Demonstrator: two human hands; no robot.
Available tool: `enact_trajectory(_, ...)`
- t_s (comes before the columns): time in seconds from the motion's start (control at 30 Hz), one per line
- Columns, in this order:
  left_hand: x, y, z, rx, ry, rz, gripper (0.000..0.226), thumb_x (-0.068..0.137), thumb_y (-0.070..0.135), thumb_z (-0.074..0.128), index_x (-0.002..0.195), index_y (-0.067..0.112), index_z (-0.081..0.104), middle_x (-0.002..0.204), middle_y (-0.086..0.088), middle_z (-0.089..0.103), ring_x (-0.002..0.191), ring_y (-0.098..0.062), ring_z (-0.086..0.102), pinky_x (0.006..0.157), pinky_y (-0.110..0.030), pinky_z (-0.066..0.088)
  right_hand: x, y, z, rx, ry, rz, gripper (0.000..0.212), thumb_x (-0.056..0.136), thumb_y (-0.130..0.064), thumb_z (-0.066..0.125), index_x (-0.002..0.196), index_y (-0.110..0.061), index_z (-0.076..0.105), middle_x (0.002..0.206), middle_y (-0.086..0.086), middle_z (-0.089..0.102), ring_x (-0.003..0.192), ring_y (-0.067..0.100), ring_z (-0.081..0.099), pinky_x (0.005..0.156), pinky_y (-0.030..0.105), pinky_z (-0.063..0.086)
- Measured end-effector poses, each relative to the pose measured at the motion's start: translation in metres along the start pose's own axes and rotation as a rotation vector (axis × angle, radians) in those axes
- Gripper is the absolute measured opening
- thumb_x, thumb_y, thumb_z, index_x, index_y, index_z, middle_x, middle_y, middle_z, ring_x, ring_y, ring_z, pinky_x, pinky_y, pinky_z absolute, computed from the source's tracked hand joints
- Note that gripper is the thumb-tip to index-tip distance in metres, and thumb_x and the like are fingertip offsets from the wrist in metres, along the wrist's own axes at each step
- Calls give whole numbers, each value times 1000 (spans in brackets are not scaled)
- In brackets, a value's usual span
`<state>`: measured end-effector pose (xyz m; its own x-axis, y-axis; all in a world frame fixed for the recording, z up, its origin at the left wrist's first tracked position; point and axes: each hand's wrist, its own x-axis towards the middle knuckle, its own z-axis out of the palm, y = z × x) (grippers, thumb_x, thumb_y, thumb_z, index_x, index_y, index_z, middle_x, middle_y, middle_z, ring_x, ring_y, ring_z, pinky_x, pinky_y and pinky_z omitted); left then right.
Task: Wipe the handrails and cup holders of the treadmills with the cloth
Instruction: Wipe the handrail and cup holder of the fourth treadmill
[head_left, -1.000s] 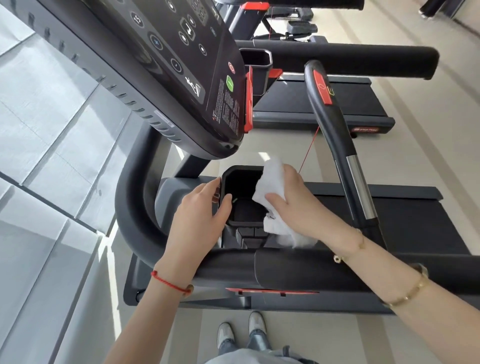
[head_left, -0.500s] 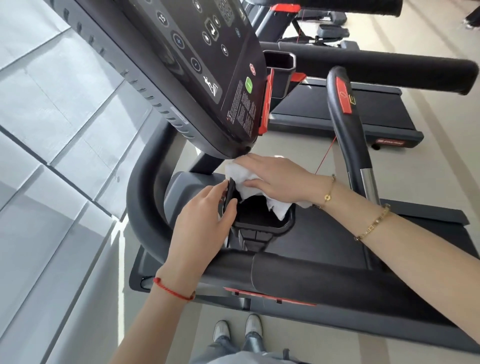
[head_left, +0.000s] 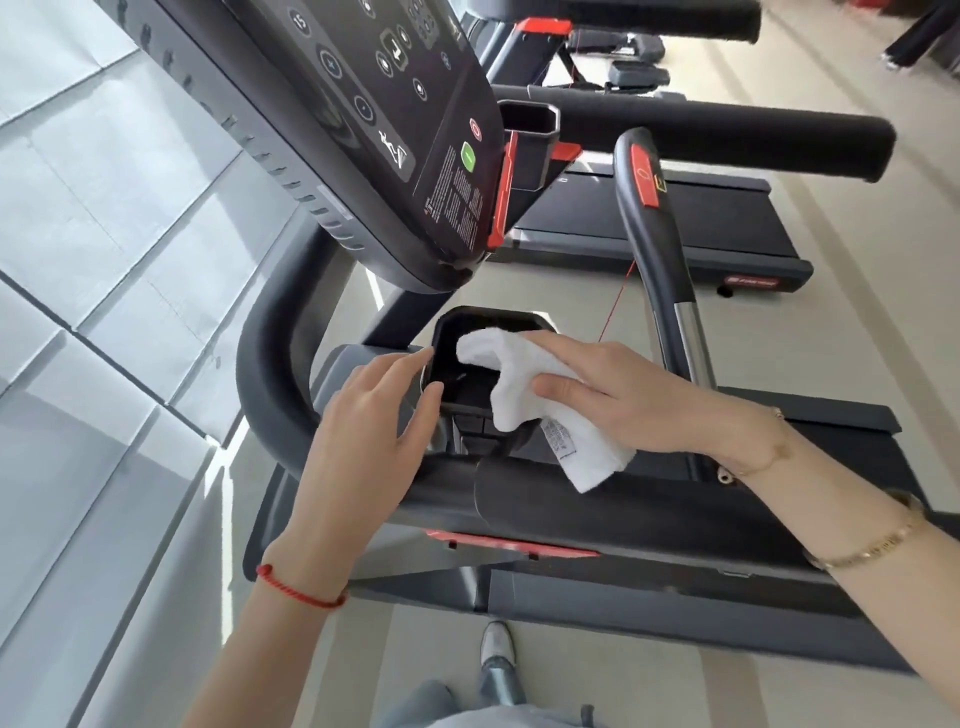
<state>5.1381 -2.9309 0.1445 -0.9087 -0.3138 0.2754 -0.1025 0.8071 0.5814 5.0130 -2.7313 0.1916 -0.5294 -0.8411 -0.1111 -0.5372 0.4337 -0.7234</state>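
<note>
The person's right hand (head_left: 639, 400) lies on a white cloth (head_left: 540, 405), fingers (head_left: 563, 387) straight and close together, pressing it against the right-hand rim of the black cup holder (head_left: 452, 332) on the nearest treadmill (head_left: 779, 613). One end of the cloth reaches over the holder's opening, and the other end, with its small sewn label, hangs over the padded handrail (head_left: 623, 509) running across the view below the holder. The left hand (head_left: 369, 431) rests at the holder's left edge with its fingers loosely spread and nearly straight; the thumb tip sits on the rim and the forefinger points along the outer wall, though whether the remaining fingers touch the housing is hard to judge from this angle. A red string bracelet (head_left: 301, 590) circles the left wrist and gold bracelets (head_left: 872, 545) the right forearm. The control console (head_left: 395, 130) slants above the holder, and a second treadmill (head_left: 649, 228) stands beyond it on the pale floor (head_left: 883, 312).
</note>
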Motion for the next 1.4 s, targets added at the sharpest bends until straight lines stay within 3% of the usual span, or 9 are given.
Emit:
enact_trajectory(0.1, -17, -1, -12, -43, 27, 43, 37, 98, 30, 49, 132, 18, 58, 124, 7, 62, 112, -12, 58, 96, -23, 44, -16, -12, 17, -12, -33, 25, 45, 95, -52, 38, 139, -39, 39, 97, -10, 64, 84, -5, 57, 70, 8, 41)
enact_trajectory(0.2, -35, -4, -20, -69, 21, 65, 35, 98, 29, 47, 129, 19, 60, 118, 8, 64, 87, -13, 59, 86, -34, 52, -23, -27, 49, -191, -55, 26, 51, 99, -48, 37, 148, -35, 30, 137, -14, 48, 113, -20, 40, 94, 2, 28)
enact_trajectory(0.27, -45, -8, -21, -72, 9, 86, 36, 98, 29, 45, 128, 18, 60, 114, 6, 65, 88, -16, 59, 85, -42, 53, -26, -35, 73, -378, 13, 0, 60, 97, -52, 33, 151, -27, 24, 159, -11, 22, 143, -5, 14, 114, 8, 4)
enact_trajectory(0.33, -54, -11, -19, -65, -16, 120, 35, 98, 27, 45, 128, 17, 61, 115, 3, 65, 99, -21, 61, 90, -48, 49, -34, -38, 91, -526, 159, 19, 62, 96, -56, 30, 150, -25, 29, 160, -10, 19, 148, 6, 10, 119, 20, 3)
enact_trajectory(0.43, -61, -12, -14, -41, -43, 156, 35, 99, 26, 45, 127, 17, 62, 120, 3, 65, 116, -20, 57, 101, -49, 42, -65, -27, 99, -572, 363, 140, 55, 99, -54, 29, 145, -25, 40, 151, -9, 41, 139, 10, 35, 112, 23, 22)
enact_trajectory(0.53, -65, -7, -11, -46, -52, 189, 34, 98, 26, 46, 127, 19, 61, 122, 5, 64, 119, -16, 54, 105, -44, 40, -83, -20, 99, -602, 513, 213, 44, 101, -47, 35, 134, -23, 52, 130, -7, 60, 119, 16, 54, 99, 22, 29)
enact_trajectory(0.73, -67, 12, -8, -85, -98, 242, 31, 99, 19, 50, 128, 19, 61, 125, 5, 63, 120, -17, 52, 106, -40, 39, -57, -34, 118, -652, 472, 169, 47, 101, -47, 30, 137, -23, 49, 130, -6, 58, 120, 17, 52, 104, 31, 36)
enact_trajectory(1.1, -66, 69, 33, -59, -173, 294, 30, 99, 20, 49, 126, 17, 62, 123, 4, 63, 119, -18, 54, 106, -41, 37, -102, 25, 103, -747, 844, 168, 43, 96, -51, 44, 116, -18, 64, 102, -2, 66, 96, 20, 59, 92, 32, 43)
enact_trajectory(1.4, -71, 129, 91, 70, -52, 238, 25, 100, 22, 49, 118, 19, 66, 111, 5, 68, 109, -15, 58, 106, -35, 32, -169, 89, 56, -828, 925, 168, 41, 100, -44, 39, 106, -12, 64, 84, 1, 62, 77, 23, 55, 76, 33, 42)
